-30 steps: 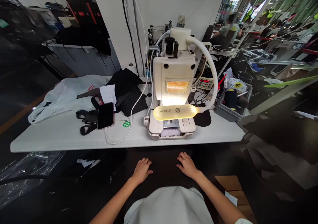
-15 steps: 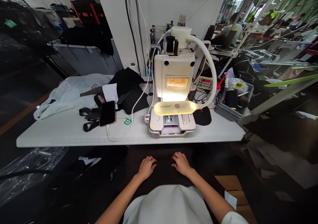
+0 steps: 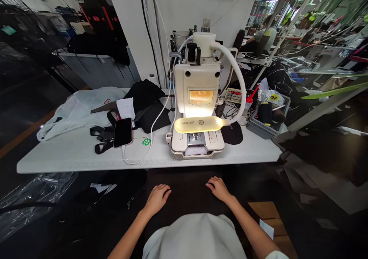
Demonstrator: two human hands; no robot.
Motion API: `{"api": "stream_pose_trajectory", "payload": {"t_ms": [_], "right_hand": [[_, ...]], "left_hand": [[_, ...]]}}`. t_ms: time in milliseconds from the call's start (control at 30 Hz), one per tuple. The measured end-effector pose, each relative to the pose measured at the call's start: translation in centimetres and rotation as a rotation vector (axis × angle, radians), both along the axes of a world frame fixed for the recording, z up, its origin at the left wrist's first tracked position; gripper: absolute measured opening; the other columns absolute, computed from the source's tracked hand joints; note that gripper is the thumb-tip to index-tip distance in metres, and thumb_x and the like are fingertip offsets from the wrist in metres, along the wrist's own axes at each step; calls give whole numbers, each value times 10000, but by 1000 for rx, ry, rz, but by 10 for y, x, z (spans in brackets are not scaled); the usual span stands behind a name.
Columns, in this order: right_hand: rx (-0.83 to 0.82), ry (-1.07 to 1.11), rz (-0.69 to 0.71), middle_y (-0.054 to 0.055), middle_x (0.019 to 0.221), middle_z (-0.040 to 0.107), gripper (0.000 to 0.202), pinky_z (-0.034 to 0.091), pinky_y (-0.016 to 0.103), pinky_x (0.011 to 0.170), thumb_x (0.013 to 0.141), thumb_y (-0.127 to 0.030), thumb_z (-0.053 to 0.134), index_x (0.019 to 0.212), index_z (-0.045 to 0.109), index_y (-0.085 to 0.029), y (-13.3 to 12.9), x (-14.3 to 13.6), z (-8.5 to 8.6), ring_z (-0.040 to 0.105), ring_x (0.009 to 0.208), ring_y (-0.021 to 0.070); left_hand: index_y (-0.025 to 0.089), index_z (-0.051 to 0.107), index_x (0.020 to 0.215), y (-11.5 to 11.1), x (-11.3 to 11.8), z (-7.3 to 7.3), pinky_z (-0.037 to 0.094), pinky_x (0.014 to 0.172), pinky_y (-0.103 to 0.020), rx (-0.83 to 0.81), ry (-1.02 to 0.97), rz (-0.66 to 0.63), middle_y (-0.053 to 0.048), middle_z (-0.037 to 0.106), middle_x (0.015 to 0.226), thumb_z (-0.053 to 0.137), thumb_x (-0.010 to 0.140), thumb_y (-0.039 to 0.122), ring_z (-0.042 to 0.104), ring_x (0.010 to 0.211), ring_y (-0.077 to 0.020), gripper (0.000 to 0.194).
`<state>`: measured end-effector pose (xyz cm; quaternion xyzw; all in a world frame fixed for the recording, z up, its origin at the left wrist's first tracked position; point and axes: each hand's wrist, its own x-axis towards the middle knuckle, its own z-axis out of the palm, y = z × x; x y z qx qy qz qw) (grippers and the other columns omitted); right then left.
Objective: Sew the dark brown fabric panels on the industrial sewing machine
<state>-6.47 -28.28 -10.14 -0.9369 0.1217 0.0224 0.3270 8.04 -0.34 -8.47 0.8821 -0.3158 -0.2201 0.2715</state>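
Observation:
My left hand (image 3: pixel 157 198) is in front of the table's near edge, palm down over a dark surface, fingers loosely extended and thumb apart. Across from it, my right hand (image 3: pixel 218 188) hovers or rests over the same dark area, fingers slightly bent; I cannot tell whether either hand touches it. Neither holds anything. Nearest to both stands a white sewing machine (image 3: pixel 197 75) at the table's front. A lit lamp bar (image 3: pixel 198 124) on a bendable white neck hangs before its needle area.
On the white table (image 3: pixel 71 155) lie a phone (image 3: pixel 123 132) with a cable, black straps (image 3: pixel 103 140), black fabric pieces (image 3: pixel 153 115) and a plastic bag (image 3: pixel 74 109). A grey bin (image 3: pixel 268 117) holding thread spools stands right, by a control box (image 3: pixel 233 95). A person (image 3: pixel 267 36) sits far behind.
My left hand has moved left and slightly down, my right hand a little to the right, so the gap between them is wider. The view has shifted slightly; the table things look unchanged.

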Motion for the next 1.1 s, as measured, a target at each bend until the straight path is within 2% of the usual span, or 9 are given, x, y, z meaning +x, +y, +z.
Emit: {"api": "stream_pose_trajectory", "payload": {"t_ms": [100, 167, 333, 433, 600, 733, 900, 1000, 1100], "right_hand": [[128, -12, -36, 6, 627, 588, 361, 437, 293, 638, 868, -404, 421, 643, 599, -186, -12, -10, 12, 549, 631, 165], [208, -45, -62, 0, 585, 570, 409, 430, 263, 564, 861, -457, 406, 619, 586, -180, -15, -17, 29, 535, 578, 151], [336, -181, -148, 21, 683, 606, 405, 447, 254, 600, 843, -514, 424, 717, 605, -174, -17, -25, 102, 560, 658, 158], [369, -268, -175, 11, 674, 604, 346, 440, 251, 612, 829, -480, 485, 705, 609, -182, -17, -17, 149, 554, 660, 155], [298, -440, -225, -9, 638, 576, 258, 424, 243, 602, 815, -409, 537, 689, 586, -189, -23, 19, 199, 531, 622, 141], [177, -479, -195, -8, 649, 563, 242, 408, 247, 589, 847, -375, 485, 699, 550, -195, -32, 46, 216, 520, 620, 142], [72, -469, -153, -5, 649, 565, 198, 414, 259, 602, 864, -320, 460, 713, 519, -206, -33, 58, 217, 527, 628, 154], [-33, -496, -204, 0, 675, 590, 137, 426, 283, 642, 838, -298, 503, 728, 509, -215, -33, 65, 217, 547, 656, 172], [-158, -483, -179, 0, 676, 587, 114, 423, 312, 674, 819, -256, 528, 717, 498, -216, -38, 80, 222, 554, 659, 181]], "left_hand": [[208, 581, 679, 12, 9, 8, 437, 788, -345, -56, 42, 83, -41, 626, 754, 413, 803, 385, 572, 792, -208, 273], [199, 529, 615, 16, 9, 22, 452, 685, -295, -124, 77, 129, -25, 582, 660, 382, 806, 428, 553, 688, -178, 332], [192, 481, 647, 13, 4, 90, 409, 573, -231, -321, 105, 208, 1, 480, 635, 371, 805, 529, 467, 611, -133, 388], [197, 418, 588, 4, 9, 133, 342, 496, -219, -452, 100, 302, 28, 379, 572, 492, 743, 551, 373, 531, -107, 393], [205, 228, 524, -22, 32, 177, 250, 448, -222, -621, 61, 476, 49, 215, 539, 632, 654, 512, 243, 498, -89, 524], [199, 312, 552, -43, 53, 191, 370, 575, -211, -649, 43, 411, 27, 410, 602, 580, 718, 483, 425, 610, -112, 425], [201, 425, 641, -54, 67, 185, 421, 653, -219, -677, -85, 523, 22, 504, 662, 536, 738, 447, 518, 694, -136, 287], [193, 534, 698, -56, 73, 179, 430, 765, -262, -599, -88, 415, -21, 588, 768, 445, 772, 396, 562, 811, -173, 233], [197, 501, 592, -61, 80, 180, 439, 702, -277, -459, -122, 324, -22, 561, 675, 422, 756, 376, 563, 721, -182, 255]]}}
